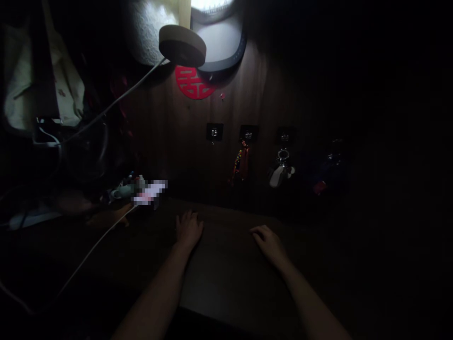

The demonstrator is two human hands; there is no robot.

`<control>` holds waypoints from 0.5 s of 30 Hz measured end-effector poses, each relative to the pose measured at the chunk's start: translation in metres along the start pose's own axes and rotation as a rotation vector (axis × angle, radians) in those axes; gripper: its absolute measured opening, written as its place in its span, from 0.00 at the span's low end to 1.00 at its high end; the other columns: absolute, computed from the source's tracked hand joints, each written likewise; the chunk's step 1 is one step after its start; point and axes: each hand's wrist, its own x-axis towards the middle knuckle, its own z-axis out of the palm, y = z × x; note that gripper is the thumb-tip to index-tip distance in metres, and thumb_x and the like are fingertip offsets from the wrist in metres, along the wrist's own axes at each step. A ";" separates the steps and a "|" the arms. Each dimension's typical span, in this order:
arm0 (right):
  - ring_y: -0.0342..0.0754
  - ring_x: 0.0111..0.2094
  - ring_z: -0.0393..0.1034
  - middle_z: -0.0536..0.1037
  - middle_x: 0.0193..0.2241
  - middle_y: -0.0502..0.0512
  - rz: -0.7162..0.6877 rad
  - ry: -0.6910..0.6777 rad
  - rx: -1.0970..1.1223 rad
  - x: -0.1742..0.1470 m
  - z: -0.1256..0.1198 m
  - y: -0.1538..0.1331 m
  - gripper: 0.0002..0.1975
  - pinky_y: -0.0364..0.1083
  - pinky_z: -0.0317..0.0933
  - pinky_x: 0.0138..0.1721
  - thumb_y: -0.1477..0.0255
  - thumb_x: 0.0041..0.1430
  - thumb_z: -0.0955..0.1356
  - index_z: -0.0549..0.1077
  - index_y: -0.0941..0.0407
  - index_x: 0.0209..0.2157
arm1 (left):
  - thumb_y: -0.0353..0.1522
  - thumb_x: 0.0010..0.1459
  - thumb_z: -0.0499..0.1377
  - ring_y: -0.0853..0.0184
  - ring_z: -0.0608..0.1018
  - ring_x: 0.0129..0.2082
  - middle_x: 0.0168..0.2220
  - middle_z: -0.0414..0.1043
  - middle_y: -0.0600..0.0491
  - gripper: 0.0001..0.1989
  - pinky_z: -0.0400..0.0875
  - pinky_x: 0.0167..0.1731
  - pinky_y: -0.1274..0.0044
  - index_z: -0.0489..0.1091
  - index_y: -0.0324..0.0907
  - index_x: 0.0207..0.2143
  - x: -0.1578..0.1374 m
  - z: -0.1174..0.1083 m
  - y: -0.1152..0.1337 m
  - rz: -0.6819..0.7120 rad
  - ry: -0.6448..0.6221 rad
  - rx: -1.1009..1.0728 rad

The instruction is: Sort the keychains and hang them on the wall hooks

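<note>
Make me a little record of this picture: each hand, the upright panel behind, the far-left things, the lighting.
Left hand: spread on the dark surface, nothing visible in it
Right hand: apparently on the same surface, loosely bent, nothing visible in it
Panel: red cutout, partly hidden; lower down, hanging orange ornament and apparent keys
Far left: pale cloth bag, apparently hanging
Lighting: bright light at top; right side too dark to tell

Spreads as a flat, dark brown tabletop [222, 274], bears a dull green rounded object [122, 191] and a blurred orange-brown object [111, 216] at far left, and supports the bare left hand [189, 230] and bare right hand [271, 243] mid-scene.
</note>
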 end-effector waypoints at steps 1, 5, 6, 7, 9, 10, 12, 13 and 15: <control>0.49 0.40 0.69 0.74 0.36 0.54 0.002 0.001 -0.003 0.000 0.000 0.000 0.11 0.46 0.60 0.43 0.73 0.52 0.61 0.74 0.54 0.32 | 0.35 0.56 0.51 0.55 0.63 0.55 0.54 0.63 0.43 0.18 0.47 0.55 0.58 0.66 0.40 0.48 -0.001 0.000 0.001 0.028 -0.003 -0.019; 0.48 0.40 0.69 0.74 0.36 0.54 0.000 0.003 -0.020 0.000 0.002 0.000 0.11 0.46 0.60 0.42 0.73 0.52 0.61 0.74 0.53 0.33 | 0.32 0.56 0.52 0.59 0.69 0.48 0.46 0.70 0.49 0.11 0.49 0.55 0.61 0.69 0.43 0.40 -0.004 -0.003 0.010 0.150 -0.011 -0.064; 0.48 0.40 0.69 0.74 0.36 0.54 -0.006 0.004 -0.021 -0.001 0.002 0.000 0.11 0.47 0.60 0.42 0.73 0.52 0.61 0.74 0.53 0.33 | 0.31 0.56 0.52 0.60 0.70 0.47 0.44 0.71 0.49 0.10 0.51 0.53 0.62 0.69 0.43 0.39 -0.005 -0.003 0.012 0.178 -0.017 -0.063; 0.48 0.39 0.69 0.74 0.36 0.54 -0.016 0.004 -0.020 -0.001 0.002 -0.001 0.11 0.47 0.60 0.42 0.74 0.52 0.61 0.74 0.53 0.33 | 0.31 0.56 0.52 0.60 0.71 0.45 0.42 0.72 0.49 0.09 0.54 0.52 0.63 0.70 0.43 0.37 -0.005 -0.004 0.014 0.203 -0.025 -0.059; 0.48 0.40 0.69 0.74 0.35 0.53 -0.039 0.000 -0.009 -0.001 0.003 -0.003 0.11 0.46 0.60 0.42 0.74 0.53 0.61 0.74 0.53 0.33 | 0.30 0.56 0.52 0.60 0.72 0.43 0.40 0.72 0.49 0.07 0.58 0.47 0.66 0.69 0.42 0.35 -0.006 -0.004 0.017 0.249 -0.043 -0.066; 0.48 0.40 0.69 0.74 0.35 0.53 -0.052 -0.009 -0.001 -0.001 0.004 -0.004 0.11 0.46 0.60 0.42 0.74 0.53 0.61 0.74 0.53 0.33 | 0.30 0.56 0.52 0.60 0.72 0.42 0.40 0.72 0.49 0.07 0.60 0.45 0.68 0.69 0.43 0.36 -0.006 -0.003 0.018 0.269 -0.051 -0.083; 0.48 0.40 0.69 0.74 0.35 0.53 -0.080 -0.027 0.022 -0.002 0.006 -0.009 0.11 0.46 0.60 0.43 0.74 0.53 0.61 0.74 0.53 0.33 | 0.29 0.56 0.53 0.61 0.73 0.40 0.39 0.73 0.49 0.07 0.62 0.42 0.70 0.67 0.43 0.37 -0.007 -0.001 0.020 0.302 -0.060 -0.148; 0.47 0.40 0.69 0.74 0.35 0.53 -0.097 -0.033 0.036 -0.002 0.008 -0.011 0.11 0.46 0.60 0.43 0.74 0.53 0.61 0.74 0.53 0.33 | 0.29 0.55 0.53 0.62 0.73 0.40 0.39 0.73 0.50 0.07 0.62 0.42 0.71 0.67 0.43 0.38 -0.008 0.001 0.021 0.317 -0.063 -0.198; 0.47 0.40 0.69 0.74 0.35 0.54 -0.134 -0.037 0.070 -0.003 0.011 -0.017 0.11 0.46 0.60 0.44 0.74 0.54 0.61 0.73 0.53 0.33 | 0.30 0.55 0.54 0.63 0.74 0.39 0.39 0.73 0.52 0.08 0.64 0.41 0.72 0.65 0.44 0.39 -0.010 0.005 0.024 0.348 -0.071 -0.333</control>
